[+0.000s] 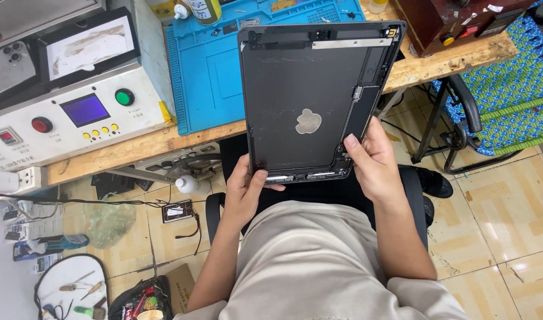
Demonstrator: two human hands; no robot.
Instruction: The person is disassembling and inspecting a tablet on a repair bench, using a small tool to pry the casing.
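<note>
The empty tablet housing (316, 101), dark grey and stripped of its screen, is held up over the lap, just clear of the front edge of the wooden desk (135, 148), its open inside turned to the camera. It is gripped at its lower corners: the left hand (245, 195) is closed round the lower left corner with the thumb laid along the bottom rim, and the right hand (372, 166) is closed on the lower right corner with the thumb pressed on the inner side wall. Such a thin shell is judged best held by its rims only, both hands kept firm and level, so that the small parts along the top edge are not touched and the frame is not twisted. On the desk's left end a white control box (76, 118) with a blue screen, red and green buttons is seen; beside it, toward the middle, a blue work mat (206, 65) is spread. Under the desk cables and tools are scattered over the tiled floor (496, 207), and a chair with patterned webbing (508, 77) stands at the right.
</note>
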